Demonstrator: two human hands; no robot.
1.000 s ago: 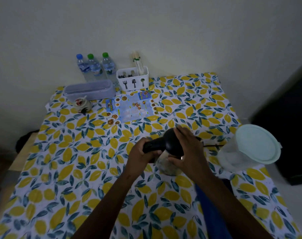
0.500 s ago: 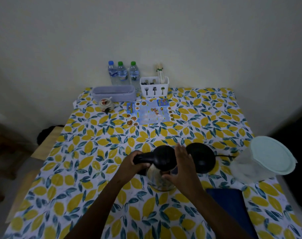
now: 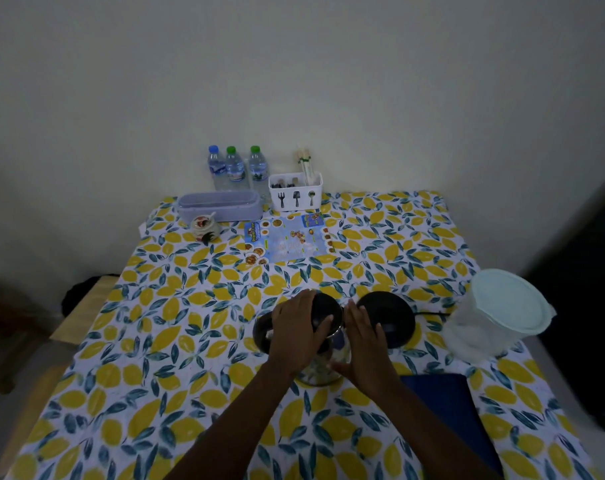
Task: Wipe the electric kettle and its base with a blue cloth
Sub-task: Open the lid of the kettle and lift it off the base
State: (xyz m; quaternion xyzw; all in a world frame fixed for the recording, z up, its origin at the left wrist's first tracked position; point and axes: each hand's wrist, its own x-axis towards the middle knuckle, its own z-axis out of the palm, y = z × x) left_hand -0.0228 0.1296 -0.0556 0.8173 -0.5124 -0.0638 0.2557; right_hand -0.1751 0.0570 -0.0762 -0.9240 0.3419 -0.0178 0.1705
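A: What changed just now?

B: My left hand (image 3: pixel 299 332) has left the handle and lies flat on the lid of the kettle (image 3: pixel 323 355), centre frame; my right hand (image 3: pixel 361 348) cups its side, fingers spread. It's off the base (image 3: pixel 386 318), just right.

A: So wiping can start?

B: I'd say so; the blue cloth (image 3: pixel 446 407) lies lower right, unheld.

A: Containers?

B: White caddy (image 3: pixel 296 195), upper centre, holds cutlery; lidded tub (image 3: pixel 495 317), contents unclear.
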